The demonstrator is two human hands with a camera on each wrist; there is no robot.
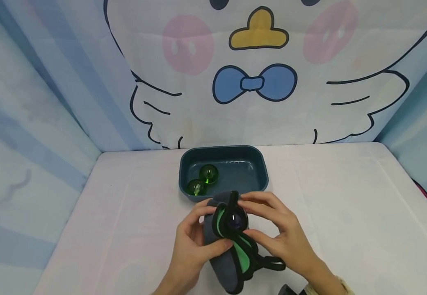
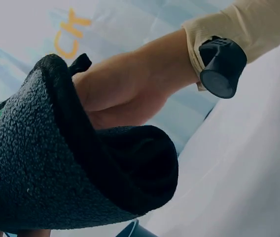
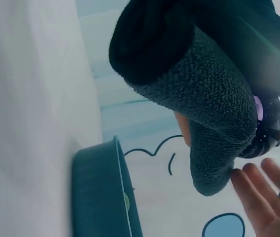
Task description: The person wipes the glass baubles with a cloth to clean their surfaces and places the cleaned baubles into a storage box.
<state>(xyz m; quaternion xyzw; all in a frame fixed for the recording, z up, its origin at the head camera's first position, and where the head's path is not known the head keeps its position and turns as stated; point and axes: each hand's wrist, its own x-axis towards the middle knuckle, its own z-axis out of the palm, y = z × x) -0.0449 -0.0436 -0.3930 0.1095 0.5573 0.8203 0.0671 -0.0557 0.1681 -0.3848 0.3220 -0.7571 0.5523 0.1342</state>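
My left hand (image 1: pixel 192 243) grips a folded grey fleecy cloth piece (image 1: pixel 224 268) with black edging, green panels and a black loop. Its thumb lies over the near edge. A dark shiny ball (image 1: pixel 238 219) sits in the fold, partly covered by black trim. My right hand (image 1: pixel 285 229) holds the ball between thumb and fingers from the right. In the right wrist view, the ball (image 3: pixel 270 131) shows purple and white specks beside the grey cloth (image 3: pixel 209 94). The cloth (image 2: pixel 36 158) hides most of my left hand in the left wrist view.
Behind the hands stands a dark teal tray (image 1: pixel 243 152) with two green transparent balls (image 1: pixel 208 173) at its left. A white cloth covers the table (image 1: pixel 339 196). Printed curtains (image 1: pixel 250 119) hang at the back and sides. A black wrist camera (image 2: pixel 224 69) is on the right sleeve.
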